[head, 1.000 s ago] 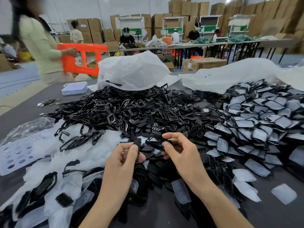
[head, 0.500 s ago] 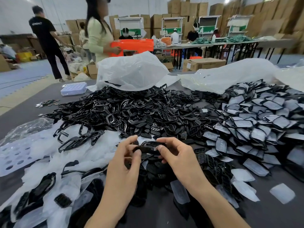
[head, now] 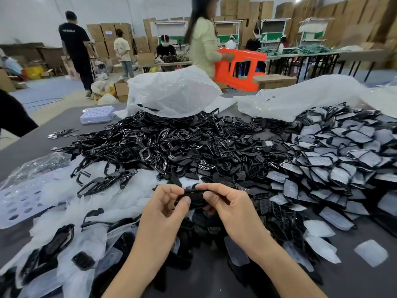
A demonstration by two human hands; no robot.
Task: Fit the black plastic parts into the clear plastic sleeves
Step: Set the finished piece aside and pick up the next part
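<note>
Both hands meet over the near middle of the table [head: 354, 284], with one black part [head: 194, 198] held between them. The left hand [head: 163, 211] pinches the part's left end, thumb below and fingers curled over the top. The right hand [head: 232, 209] grips the right end the same way, its fingers bent over the upper edge. The part is lifted clear of what lies under it; whether a sleeve is round it I cannot tell. Just beyond the hands a broad heap [head: 171, 145] of loose black parts spreads across the table. To the right of the right hand lies a pile of sleeved parts [head: 335, 162], overlapping like scales, with one flat pale piece [head: 370, 252] alone on bare table nearer the wrist. To the left of the left hand is a drift of clear sleeves [head: 64, 190], with some long black pieces among them. More black parts lie under the forearms. Far beyond the heap a white bag [head: 171, 91] sits crumpled, with a pale tray [head: 97, 114] to its left. Behind the bag a person [head: 204, 44] carries an orange stool [head: 238, 67].
</note>
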